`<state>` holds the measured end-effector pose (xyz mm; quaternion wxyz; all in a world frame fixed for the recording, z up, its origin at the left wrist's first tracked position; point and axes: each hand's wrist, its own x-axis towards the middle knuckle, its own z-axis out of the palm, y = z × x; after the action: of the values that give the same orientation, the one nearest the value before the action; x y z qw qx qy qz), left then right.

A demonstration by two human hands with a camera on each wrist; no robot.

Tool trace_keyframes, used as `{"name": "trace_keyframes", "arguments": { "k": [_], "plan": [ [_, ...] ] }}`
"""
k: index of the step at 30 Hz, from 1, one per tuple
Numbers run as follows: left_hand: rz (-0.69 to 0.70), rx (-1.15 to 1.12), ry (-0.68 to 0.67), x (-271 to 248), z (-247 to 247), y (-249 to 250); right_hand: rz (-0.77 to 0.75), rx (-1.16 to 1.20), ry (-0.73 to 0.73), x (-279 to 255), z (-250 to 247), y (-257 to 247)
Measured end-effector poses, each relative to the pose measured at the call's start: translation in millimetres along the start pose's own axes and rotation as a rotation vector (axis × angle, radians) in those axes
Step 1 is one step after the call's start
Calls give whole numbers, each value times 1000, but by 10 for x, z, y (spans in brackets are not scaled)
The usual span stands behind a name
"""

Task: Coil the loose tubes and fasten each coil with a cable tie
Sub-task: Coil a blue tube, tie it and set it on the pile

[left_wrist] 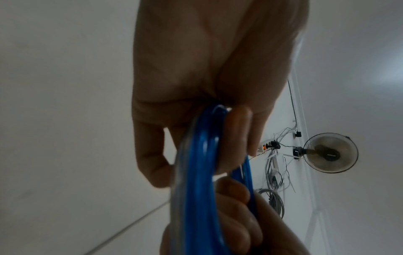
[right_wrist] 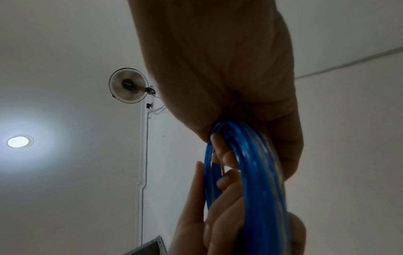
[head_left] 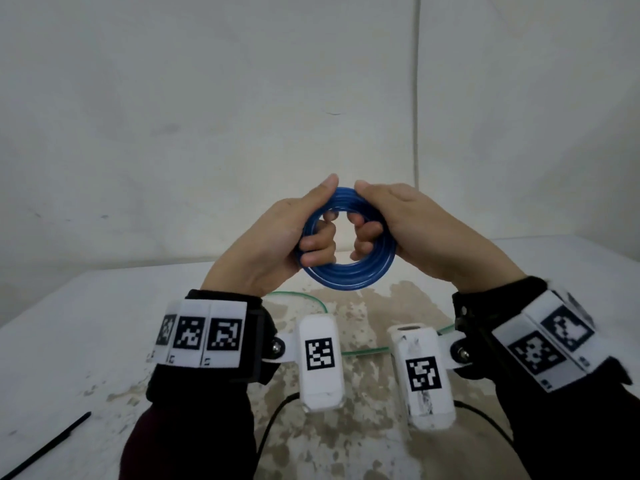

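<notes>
Both hands grip the blue tube coil (head_left: 348, 237) above the table (head_left: 86, 327): left hand (head_left: 273, 244) curled at nine o'clock, right hand (head_left: 412, 233) at three. Black cable tie (head_left: 48, 445) lies at seven o'clock.

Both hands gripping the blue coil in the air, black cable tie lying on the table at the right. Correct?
Wrong on one point: the head view shows the black cable tie on the table's left side. The rest holds: left hand and right hand both grip the blue coil in the air.

Glossy translucent blue plastic tube (head_left: 349, 268), thin shiny green tube (head_left: 363, 350), matt black cable tie (head_left: 48, 445), worn, blotchy white counter (head_left: 104, 323).
</notes>
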<state>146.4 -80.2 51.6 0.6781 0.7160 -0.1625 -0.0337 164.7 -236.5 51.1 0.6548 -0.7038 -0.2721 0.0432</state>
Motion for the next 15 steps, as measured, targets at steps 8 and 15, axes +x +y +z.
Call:
{"name": "trace_keyframes", "arguments": {
  "k": [8,15],
  "plan": [
    [51,37,122,41,164,-29,27,-40,65,13,-12,-10],
    [129,104,296,69,143,-48,29,6,155,84,95,83]
  ]
}}
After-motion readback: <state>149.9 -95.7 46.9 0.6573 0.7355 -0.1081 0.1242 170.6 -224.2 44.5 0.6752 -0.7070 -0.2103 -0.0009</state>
